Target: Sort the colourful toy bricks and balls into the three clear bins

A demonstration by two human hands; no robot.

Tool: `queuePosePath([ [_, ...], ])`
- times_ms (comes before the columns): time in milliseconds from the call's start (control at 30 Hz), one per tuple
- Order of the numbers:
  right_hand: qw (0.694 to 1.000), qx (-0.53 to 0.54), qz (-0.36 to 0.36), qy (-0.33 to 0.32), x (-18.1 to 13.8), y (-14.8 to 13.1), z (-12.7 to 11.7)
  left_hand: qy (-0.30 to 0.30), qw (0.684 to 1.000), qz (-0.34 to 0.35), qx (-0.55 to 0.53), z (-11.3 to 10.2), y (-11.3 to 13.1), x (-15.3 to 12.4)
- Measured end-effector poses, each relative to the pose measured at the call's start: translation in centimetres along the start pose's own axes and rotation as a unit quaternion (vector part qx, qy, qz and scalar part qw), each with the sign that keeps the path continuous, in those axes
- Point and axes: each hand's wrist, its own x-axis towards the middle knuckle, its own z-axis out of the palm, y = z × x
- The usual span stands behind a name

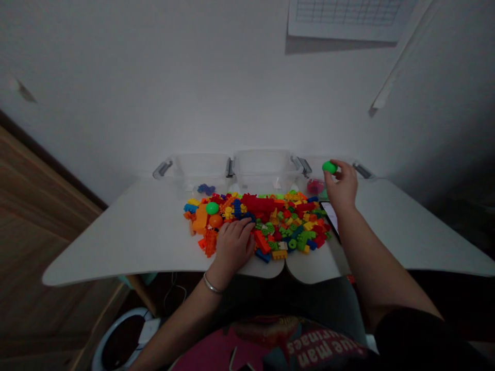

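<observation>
A heap of bright plastic building bricks (278, 221) lies in the middle of the white table (127, 237). My left hand (234, 245) rests on the near left part of the heap, fingers curled down among the pieces; what they hold, if anything, is hidden. My right hand (341, 186) is raised above the right clear bin (320, 178), pinching a small green round piece (329, 167) between thumb and fingertips. A green ball (212, 208) and an orange ball (215, 221) sit at the heap's left side.
Three clear plastic bins stand along the wall: the left bin (193, 172) holds a blue piece (206, 189), the middle bin (263, 170) shows little, the right one holds pink pieces (315, 185). A phone (331, 216) lies under my right forearm. A white bucket (124, 340) stands on the floor at left.
</observation>
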Motion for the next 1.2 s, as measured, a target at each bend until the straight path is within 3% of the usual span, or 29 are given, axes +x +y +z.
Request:
queuePosePath([
  [267,0.978,-0.178,0.053,-0.099,1.5,1.5,1.9,0.012,1.0,0.012,0.003,-0.1,0.0,0.0],
  [433,0.948,-0.282,0.035,-0.144,1.2,2.0,2.3,0.002,1.0,0.006,0.003,-0.1,-0.1,0.0],
  [567,0.965,-0.232,-0.002,-0.123,1.0,2.2,2.0,-0.011,1.0,0.005,0.003,0.0,-0.1,-0.1],
  [667,0.985,-0.155,-0.029,-0.067,0.2,1.2,1.2,-0.014,1.0,-0.001,0.002,0.0,-0.1,-0.2],
  [800,0.995,-0.062,-0.073,-0.04,-3.4,-1.9,-0.2,-0.013,1.0,-0.002,-0.004,0.0,-0.1,-0.3],
  [900,0.989,-0.014,-0.114,-0.093,-7.6,-4.1,-0.9,-0.012,1.0,0.002,-0.005,0.0,-0.1,-0.3],
  [1067,0.974,-0.032,-0.16,-0.159,-13.3,-5.8,-1.1,-0.007,1.0,0.011,-0.007,0.0,0.1,0.0],
  [1200,0.962,-0.06,-0.201,-0.173,-14.3,-6.1,-1.4,-0.009,1.0,0.024,-0.016,0.0,0.2,0.2],
])
